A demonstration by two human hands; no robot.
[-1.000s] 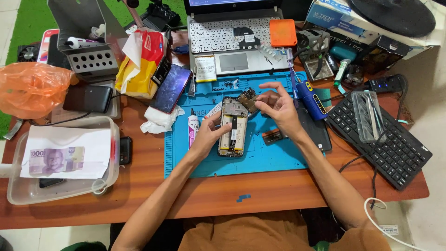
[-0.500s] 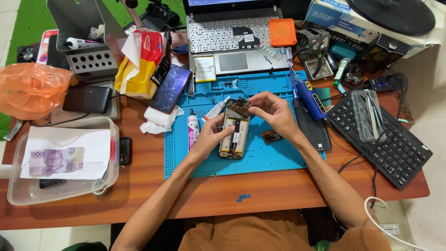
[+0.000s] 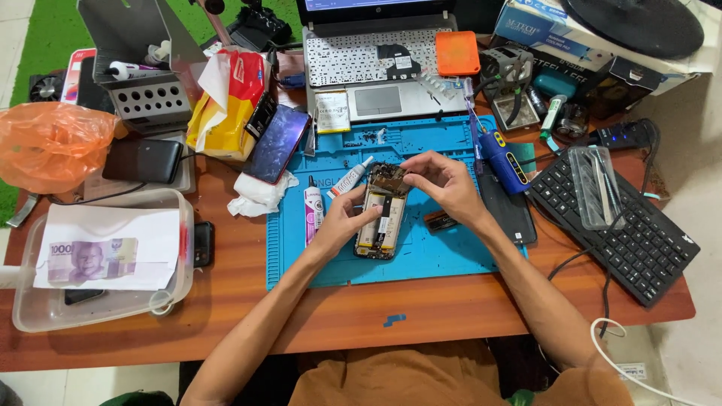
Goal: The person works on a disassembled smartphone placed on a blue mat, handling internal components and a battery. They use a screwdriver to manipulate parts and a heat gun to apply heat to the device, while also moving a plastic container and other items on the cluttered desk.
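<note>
**One head-worn view, looking steeply down**

A single camera sits on the person's head and looks steeply down across the table (image 3: 451,316), from close above. Both forearms enter from the bottom edge, so the lower edge is the near side. The far side, with a laptop (image 3: 376,60), lies along the top. Floor shows at both side margins. No second view shares the scene.
</note>
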